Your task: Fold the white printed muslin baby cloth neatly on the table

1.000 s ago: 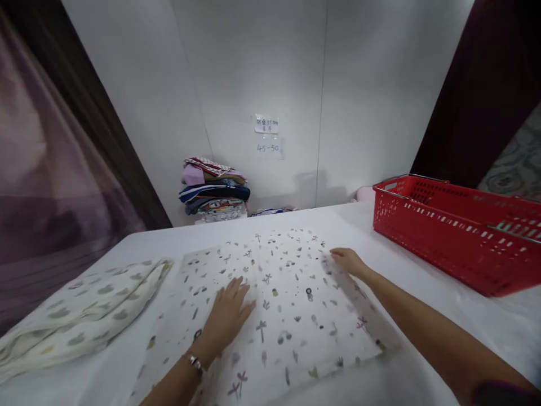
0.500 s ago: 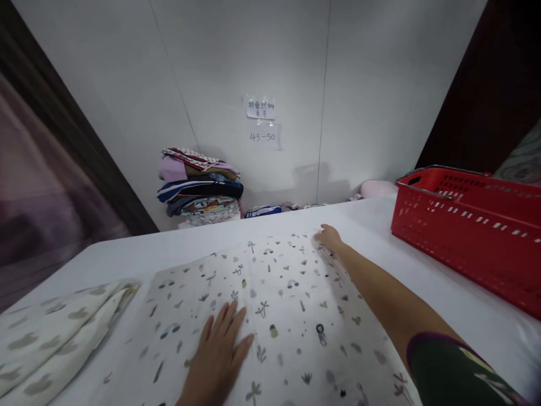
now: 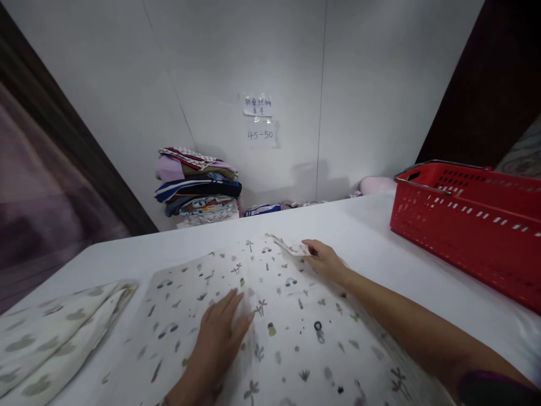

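Note:
A white cloth (image 3: 291, 332) printed with small plants, rainbows and animals lies spread over the white table. My right hand (image 3: 325, 260) pinches its far right corner, which is lifted and turned inward so a strip of the far edge folds over. My left hand (image 3: 222, 335) rests on the left half of the cloth near the middle crease, fingers stretched out and thumb apart. To the left lies a second, folded cloth (image 3: 54, 332), off-white with grey cloud-like shapes; neither hand touches it.
A red plastic basket (image 3: 460, 225) with a metal handle stands at the right on the table (image 3: 186, 248). Behind the far edge is a stack of folded textiles (image 3: 198, 186) against the wall. A pink object (image 3: 376, 184) shows beside the basket.
My right hand has drawn the far right corner up and toward me, so that corner now folds over. My left hand stays in nearly the same place on the cloth.

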